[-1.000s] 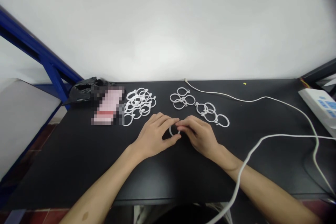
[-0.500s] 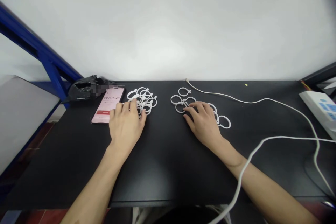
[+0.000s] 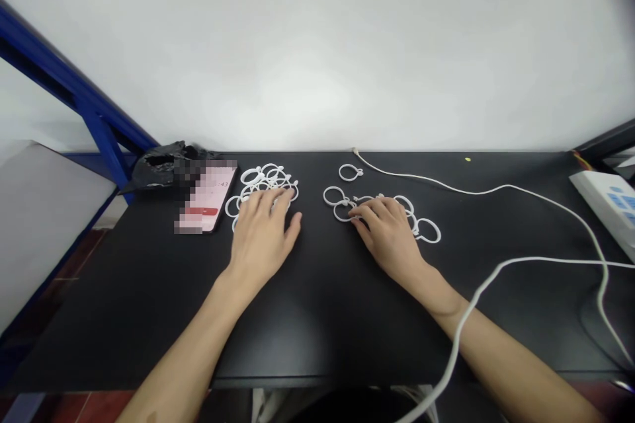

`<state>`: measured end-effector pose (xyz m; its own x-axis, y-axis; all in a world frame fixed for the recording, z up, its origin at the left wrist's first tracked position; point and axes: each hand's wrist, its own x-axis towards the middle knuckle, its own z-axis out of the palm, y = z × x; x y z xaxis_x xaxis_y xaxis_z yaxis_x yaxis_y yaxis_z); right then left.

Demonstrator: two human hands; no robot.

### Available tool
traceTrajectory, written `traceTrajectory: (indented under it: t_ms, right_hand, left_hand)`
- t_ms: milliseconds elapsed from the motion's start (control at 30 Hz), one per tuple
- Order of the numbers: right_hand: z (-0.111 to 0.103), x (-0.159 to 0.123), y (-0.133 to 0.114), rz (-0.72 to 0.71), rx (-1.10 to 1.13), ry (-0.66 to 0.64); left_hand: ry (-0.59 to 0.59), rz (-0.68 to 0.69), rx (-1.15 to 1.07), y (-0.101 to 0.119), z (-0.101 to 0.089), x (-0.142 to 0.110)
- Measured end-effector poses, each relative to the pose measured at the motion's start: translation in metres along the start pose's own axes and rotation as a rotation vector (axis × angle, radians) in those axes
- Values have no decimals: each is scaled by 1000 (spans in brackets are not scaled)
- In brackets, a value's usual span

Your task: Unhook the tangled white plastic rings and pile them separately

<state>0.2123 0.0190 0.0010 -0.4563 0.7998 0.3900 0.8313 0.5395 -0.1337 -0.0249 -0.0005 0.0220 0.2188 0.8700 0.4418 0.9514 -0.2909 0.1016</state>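
My left hand (image 3: 262,231) lies palm down over the near side of a heap of white plastic rings (image 3: 274,174), each with a small round tab. Its fingers are stretched out and the thumb stands apart, pointing right. To the right is a looser group of the same rings. My right hand (image 3: 389,231) bends over that group, thumb and index fingertips close together at the edge of a white ring (image 3: 342,211); the exact contact is hard to see. Another ring (image 3: 350,172) lies apart behind, and one ring (image 3: 428,230) rests right of the hand. The palm hides some rings.
A phone (image 3: 211,195) with a pink screen lies left of the heap, beside a crumpled black plastic bag (image 3: 159,168). A white cable (image 3: 441,184) crosses the black table (image 3: 297,317), looping over my right forearm. A white box (image 3: 608,208) stands at the right edge.
My left hand has moved right and spread across the heap, uncovering rings on its left side. The right thumb and index fingertip have come closer together, and a ring by them has shifted toward the hand.
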Motion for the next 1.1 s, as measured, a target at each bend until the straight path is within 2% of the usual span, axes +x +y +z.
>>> traceTrajectory:
  t_ms: [200,333,533,667,767,900,1000,1100]
  right_hand:
    - [-1,-1,-4,-59,83,46]
    - [-4,-2,-9,-83,239,107]
    - [-7,-5,-16,-43,469,102]
    - [-11,-6,-17,-72,562,37]
    - [-11,-7,-18,-118,621,-16]
    - [-8,-9,-19,-118,659,-10]
    - [-7,-9,-20,-72,699,-2]
    - [-8,-8,-21,33,734,5]
  left_hand:
    - [-105,243,-211,21,14,-3]
    - [-119,300,-292,26,22,-5]
    - [-32,229,-420,22,24,-5]
    - [24,123,-523,20,26,-6]
    - [-6,58,-556,21,25,-6]
    - [-69,33,-550,22,22,-6]
    - [-87,26,-556,23,19,-5]
    - [-107,23,-618,24,16,-4]
